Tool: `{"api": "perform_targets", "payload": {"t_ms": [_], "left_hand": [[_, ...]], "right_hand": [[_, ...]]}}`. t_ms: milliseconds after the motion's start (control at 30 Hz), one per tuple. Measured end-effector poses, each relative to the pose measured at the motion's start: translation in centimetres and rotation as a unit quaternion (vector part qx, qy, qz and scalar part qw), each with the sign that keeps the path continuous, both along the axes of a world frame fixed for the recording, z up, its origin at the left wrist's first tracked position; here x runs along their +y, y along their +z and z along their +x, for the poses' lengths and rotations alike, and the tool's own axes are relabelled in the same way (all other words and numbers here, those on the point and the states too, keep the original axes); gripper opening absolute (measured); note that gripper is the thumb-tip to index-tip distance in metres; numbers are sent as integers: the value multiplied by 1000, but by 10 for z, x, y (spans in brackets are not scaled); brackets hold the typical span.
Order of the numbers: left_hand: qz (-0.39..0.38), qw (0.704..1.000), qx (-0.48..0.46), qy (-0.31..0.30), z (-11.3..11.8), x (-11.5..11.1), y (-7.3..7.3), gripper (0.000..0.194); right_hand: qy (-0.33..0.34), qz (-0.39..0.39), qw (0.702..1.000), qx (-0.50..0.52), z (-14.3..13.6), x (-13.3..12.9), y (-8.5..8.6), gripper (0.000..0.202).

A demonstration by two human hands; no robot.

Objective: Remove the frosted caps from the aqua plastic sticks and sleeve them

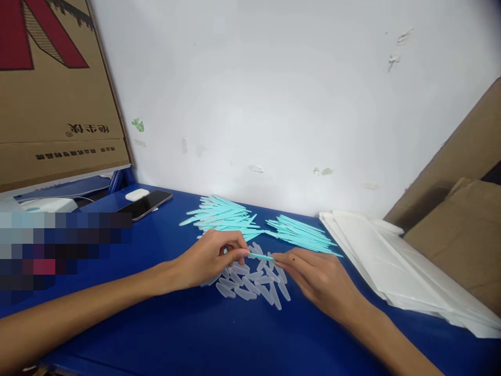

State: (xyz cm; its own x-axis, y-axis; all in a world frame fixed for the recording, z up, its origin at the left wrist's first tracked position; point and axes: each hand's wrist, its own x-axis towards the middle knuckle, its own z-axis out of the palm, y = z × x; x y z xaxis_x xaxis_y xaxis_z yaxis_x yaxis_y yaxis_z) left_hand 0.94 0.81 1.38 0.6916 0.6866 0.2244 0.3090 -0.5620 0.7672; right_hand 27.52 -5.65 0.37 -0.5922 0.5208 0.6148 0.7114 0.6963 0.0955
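Note:
A slim turquoise stick, by its shape an eyebrow razor (263, 256), lies level between my hands above the table. My left hand (223, 256) pinches its left end between thumb and fingers; whether a cap is in that pinch is hidden. At the other end, my right hand (319, 269) is closed on the handle. Below are loose translucent blade caps (245, 293), scattered in a heap. Behind the left hand lies a pile of turquoise razors (221, 214), several with pale translucent ends. A second pile of thin turquoise razors (301, 235) fans out behind the right hand.
The blue table (219, 344) meets a white wall (274, 104). At the left are a phone (151, 204), a white case (136, 195) and a large cardboard box (58, 104). White flat sheets or bags (376, 261) and brown cardboard (457, 230) stand at the right.

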Motion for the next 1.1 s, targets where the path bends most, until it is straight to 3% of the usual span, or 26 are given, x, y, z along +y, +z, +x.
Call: {"api": "perform_targets", "payload": {"t_ms": [67,167,267,367,567,833,1100], "left_hand": [[58,998,18,20,-2,3,-2,30],[140,983,52,108,-11,16,-1,31],[235,938,136,214,-22,34,3,30],[285,902,203,251,-29,46,4,32],[323,902,216,190,-29,50,-4,36],[341,920,195,-8,-16,25,-5,37],[336,911,234,-37,-18,23,-11,33]], "right_hand": [[-34,26,999,-23,2,1,2,22],[-131,74,988,-33,8,5,4,27],[-230,60,969,-69,19,11,2,28],[-266,16,956,-122,29,17,-4,27],[-268,-34,950,-158,34,20,-12,26],[-277,-46,940,-194,27,20,-7,38],[-260,-62,940,-211,24,15,-3,20]]}}
